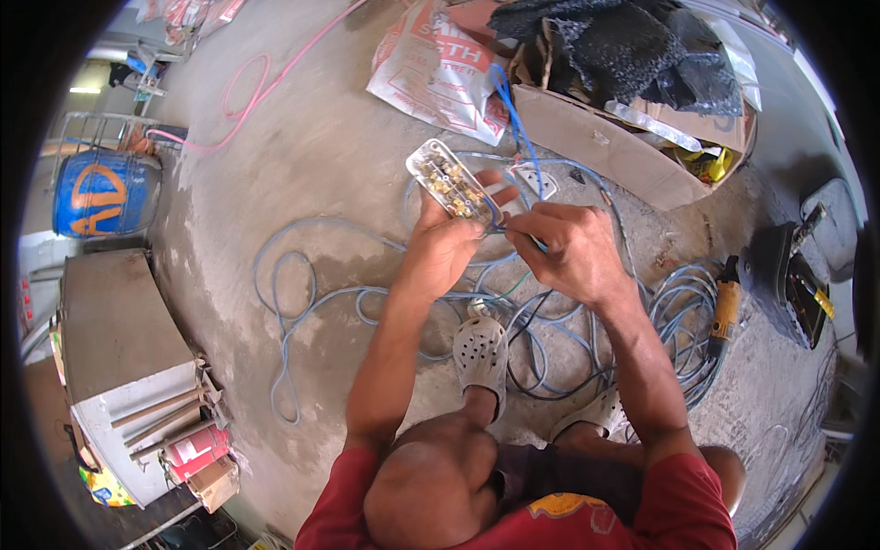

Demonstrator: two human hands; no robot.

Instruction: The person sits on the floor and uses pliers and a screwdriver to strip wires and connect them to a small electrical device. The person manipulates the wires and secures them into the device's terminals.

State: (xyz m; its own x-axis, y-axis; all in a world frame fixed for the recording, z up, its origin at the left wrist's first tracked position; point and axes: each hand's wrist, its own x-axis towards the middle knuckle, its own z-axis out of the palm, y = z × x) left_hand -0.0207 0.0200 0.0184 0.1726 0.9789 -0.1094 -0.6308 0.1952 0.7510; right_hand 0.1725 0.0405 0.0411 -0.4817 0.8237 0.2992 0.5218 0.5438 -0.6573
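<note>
My left hand [438,247] holds an opened white power strip housing [449,180], tilted, with brass contacts showing inside. My right hand [573,247] is closed at the housing's near end, fingertips pinched on a thin blue wire [498,218]; the exact grip is partly hidden by the fingers. Just beyond my hands, a white socket cover [535,181] with dark slots lies on the floor. Loops of blue-grey cable [323,291] spread over the concrete under and around my hands. A thin green wire [510,286] shows below my right hand.
An angle grinder [725,310] with a yellow body rests by coiled cable at right, beside a dark open bag [779,284]. A cardboard box [614,151] and a white-and-red sack [440,78] stand ahead. A blue drum [105,194] and grey cabinet [124,316] are left.
</note>
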